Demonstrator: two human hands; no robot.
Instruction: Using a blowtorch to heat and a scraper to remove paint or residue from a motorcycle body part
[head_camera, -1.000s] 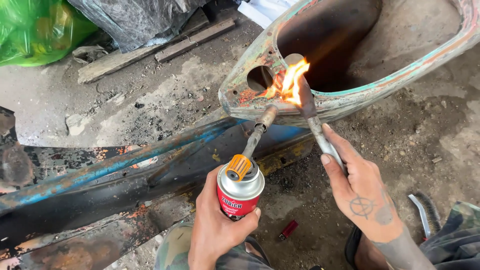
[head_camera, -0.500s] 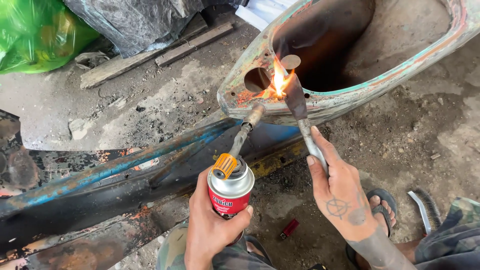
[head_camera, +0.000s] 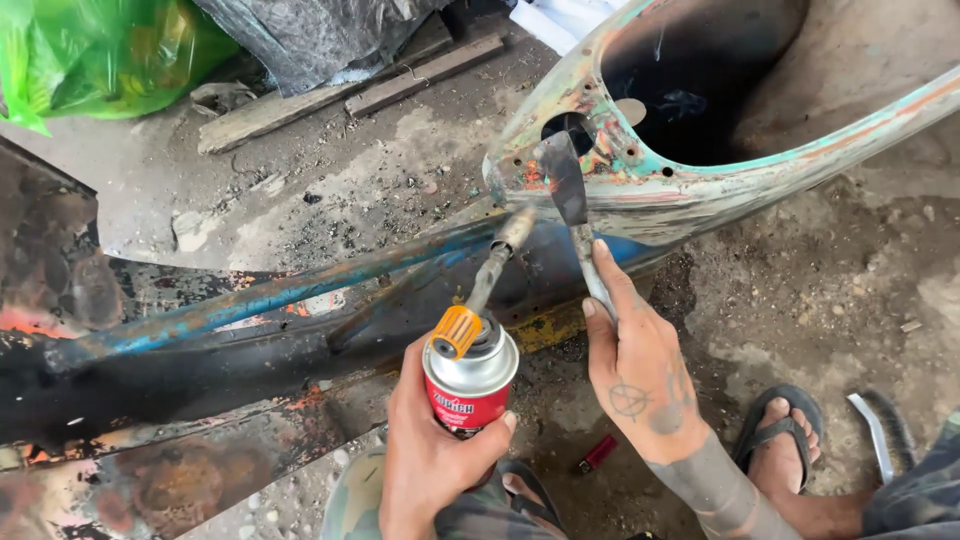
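My left hand (head_camera: 430, 450) grips a red gas canister (head_camera: 468, 380) topped by a torch with an orange knob (head_camera: 455, 331); its metal nozzle (head_camera: 508, 236) points up at a worn, paint-flaked metal frame panel (head_camera: 650, 190). No flame shows at the nozzle. My right hand (head_camera: 640, 375) holds a metal scraper (head_camera: 572, 200) by its handle, with the dark blade laid against the panel beside a round hole (head_camera: 570, 130). Faint smoke hangs in the panel's big dark opening (head_camera: 700, 80).
A scorched blue and black metal body part (head_camera: 230, 330) lies across the dirty concrete floor. A green plastic bag (head_camera: 100, 50), a black sheet and wooden planks (head_camera: 330, 95) lie behind. My sandalled foot (head_camera: 785, 450), a small red lighter (head_camera: 598, 453) and a brush (head_camera: 880, 430) are at lower right.
The flame at the torch nozzle has gone out; only thin smoke is left. The view has shifted, and the scraper blade now rests on the panel beside the hole.
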